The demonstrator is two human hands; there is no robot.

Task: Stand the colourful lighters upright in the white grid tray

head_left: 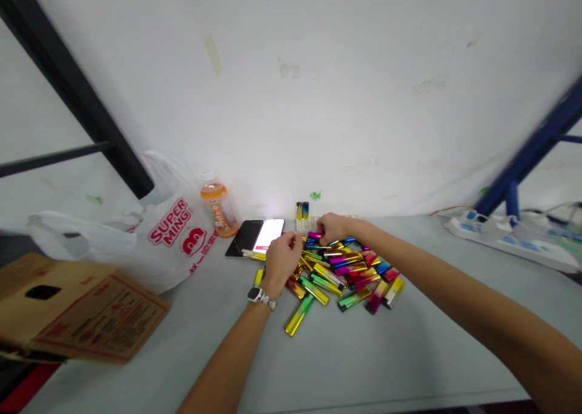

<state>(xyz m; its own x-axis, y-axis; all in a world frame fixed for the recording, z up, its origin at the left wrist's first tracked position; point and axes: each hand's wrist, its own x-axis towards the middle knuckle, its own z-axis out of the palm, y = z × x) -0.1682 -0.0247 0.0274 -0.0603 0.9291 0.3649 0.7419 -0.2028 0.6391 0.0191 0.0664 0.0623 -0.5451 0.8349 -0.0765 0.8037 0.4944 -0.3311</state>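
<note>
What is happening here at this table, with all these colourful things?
A person reaches both hands into a pile of shiny multicoloured lighters on a grey table. The left hand, a watch on its wrist, rests on the pile's near edge; the right hand touches lighters at the back. A lit phone, a juice bottle and a plastic bag stand beside.

The white plastic bag [168, 238] reads "SUPER MING" in red.
</note>
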